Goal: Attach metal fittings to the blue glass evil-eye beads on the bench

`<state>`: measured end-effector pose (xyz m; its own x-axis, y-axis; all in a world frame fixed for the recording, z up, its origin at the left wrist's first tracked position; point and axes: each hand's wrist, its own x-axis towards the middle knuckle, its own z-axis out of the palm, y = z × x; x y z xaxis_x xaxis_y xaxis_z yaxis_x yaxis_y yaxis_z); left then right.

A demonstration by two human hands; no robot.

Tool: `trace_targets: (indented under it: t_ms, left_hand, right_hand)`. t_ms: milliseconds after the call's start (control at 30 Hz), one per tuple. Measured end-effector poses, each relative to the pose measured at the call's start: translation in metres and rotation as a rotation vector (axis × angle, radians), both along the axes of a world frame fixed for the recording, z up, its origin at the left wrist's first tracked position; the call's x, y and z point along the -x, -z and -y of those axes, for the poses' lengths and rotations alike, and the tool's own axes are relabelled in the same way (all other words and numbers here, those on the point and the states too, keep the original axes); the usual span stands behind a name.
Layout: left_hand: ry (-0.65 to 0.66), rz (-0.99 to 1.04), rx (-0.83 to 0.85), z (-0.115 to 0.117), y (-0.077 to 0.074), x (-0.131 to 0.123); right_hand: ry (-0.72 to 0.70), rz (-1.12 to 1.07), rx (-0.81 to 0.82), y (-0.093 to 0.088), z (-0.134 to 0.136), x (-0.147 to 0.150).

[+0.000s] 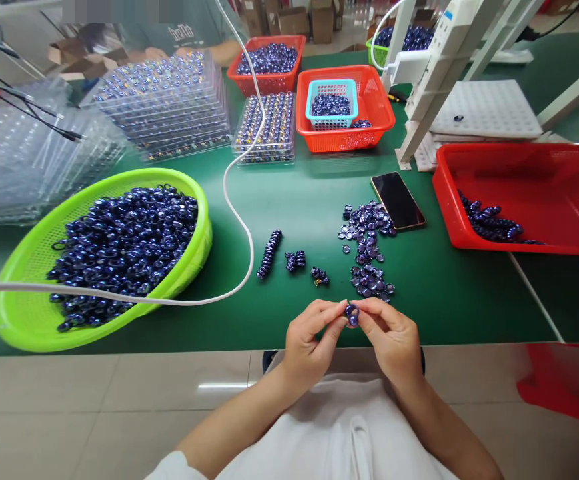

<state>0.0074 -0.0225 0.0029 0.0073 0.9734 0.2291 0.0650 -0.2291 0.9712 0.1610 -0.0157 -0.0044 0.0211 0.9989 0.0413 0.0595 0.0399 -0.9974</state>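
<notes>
Left hand, right hand both pinching glossy dark-blue ring, lower centre of frame! Green tabletop beneath; pale tiled floor lower left; cardboard boxes top centre.

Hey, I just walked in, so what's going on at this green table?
A person is holding a shiny dark blue ring-shaped piece between the fingertips of the left hand and the right hand, at the near edge of the green table. Just beyond the hands lie loose small round discs, with a phone beside the farthest ones. Off to the left, a lime-green basket holds a large heap of dark blue pieces.
</notes>
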Motion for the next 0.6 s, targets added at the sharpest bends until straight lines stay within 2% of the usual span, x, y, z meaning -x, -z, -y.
trace_targets:
  t_ms: [233, 367, 600]
  left_hand:
    - [0.028, 0.01, -0.045, -0.005, 0.007, 0.005]
    - [0.099, 0.018, -0.157, -0.011, 0.013, 0.011]
    - [0.152, -0.001, -0.2, -0.015, 0.016, 0.016]
  right_hand:
    - [-0.077, -0.142, 0.171, -0.001, -0.002, -0.004]
    - [-0.112, -0.196, 0.262, 0.004, -0.003, -0.009]
    - [-0.122, -0.217, 0.289, 0.001, -0.003, -0.008]
